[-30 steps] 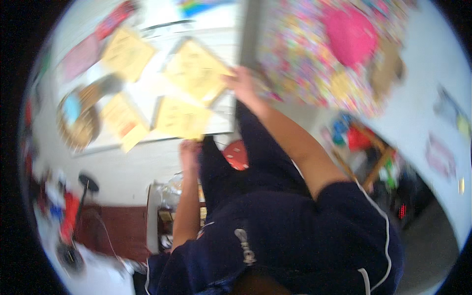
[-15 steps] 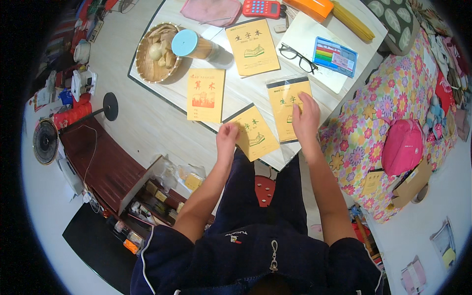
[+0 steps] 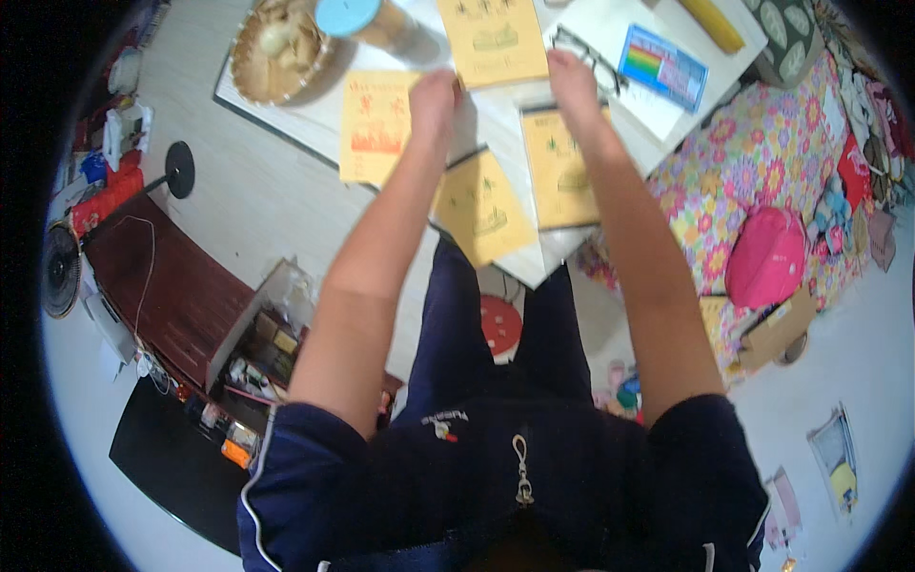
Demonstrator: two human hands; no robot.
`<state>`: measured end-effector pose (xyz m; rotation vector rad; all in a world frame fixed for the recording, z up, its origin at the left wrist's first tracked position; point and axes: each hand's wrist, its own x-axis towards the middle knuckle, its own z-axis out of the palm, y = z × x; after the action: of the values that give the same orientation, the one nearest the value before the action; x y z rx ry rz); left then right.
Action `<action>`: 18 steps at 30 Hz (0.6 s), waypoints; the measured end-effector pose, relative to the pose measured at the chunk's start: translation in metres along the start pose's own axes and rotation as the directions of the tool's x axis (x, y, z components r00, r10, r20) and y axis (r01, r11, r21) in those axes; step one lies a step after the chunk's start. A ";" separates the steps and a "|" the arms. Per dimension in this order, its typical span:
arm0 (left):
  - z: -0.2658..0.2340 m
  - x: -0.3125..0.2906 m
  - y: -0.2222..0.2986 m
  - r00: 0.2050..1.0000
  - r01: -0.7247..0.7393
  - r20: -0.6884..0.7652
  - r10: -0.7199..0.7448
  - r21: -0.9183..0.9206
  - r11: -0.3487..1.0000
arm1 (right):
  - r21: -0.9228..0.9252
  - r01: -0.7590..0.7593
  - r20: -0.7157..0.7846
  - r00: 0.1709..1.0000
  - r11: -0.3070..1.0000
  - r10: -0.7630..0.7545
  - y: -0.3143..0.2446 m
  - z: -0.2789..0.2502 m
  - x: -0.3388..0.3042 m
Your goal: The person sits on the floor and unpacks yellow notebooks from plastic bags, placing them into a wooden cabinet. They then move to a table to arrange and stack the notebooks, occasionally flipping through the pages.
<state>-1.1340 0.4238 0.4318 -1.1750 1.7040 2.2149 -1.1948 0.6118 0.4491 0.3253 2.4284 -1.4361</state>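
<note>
A yellow exercise book lies at the far middle of the table, cut off by the upper edge of the view. My left hand is closed at its lower left corner, and my right hand is closed at its right edge. Under my left wrist, a yellow book with red print is partly covered. Nearer me, another yellow exercise book rests tilted over the table's edge. Beneath my right forearm is a further yellow exercise book with a dark top strip. Fingertips are partly blurred.
A woven basket and a jar with a blue lid stand at the far left. Black glasses, a blue pack of coloured sticks and a yellow pouch are at the right. A flowered cover with a pink backpack adjoins the table.
Both hands have reached forward from the nearer books to the sides of the far exercise book and closed there. The whole view has shifted, so the table appears higher.
</note>
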 end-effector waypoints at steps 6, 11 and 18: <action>0.004 -0.011 0.006 0.993 -0.109 -0.007 0.115 0.278 0.954 | 0.224 -0.199 0.394 0.914 0.954 0.098 -0.020 -0.034 0.003; 0.009 -0.019 0.009 0.995 -0.094 -0.002 0.098 0.264 0.960 | 0.168 -0.293 0.449 0.873 0.941 0.192 -0.019 -0.028 0.004; 0.012 -0.020 -0.001 0.998 -0.053 0.031 0.048 0.167 0.985 | 0.196 -0.432 0.469 0.830 0.881 0.303 -0.015 -0.016 0.012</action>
<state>-1.1255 0.4416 0.4444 -1.0701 1.8871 2.0563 -1.2131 0.6197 0.4643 0.4660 1.6902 -1.4963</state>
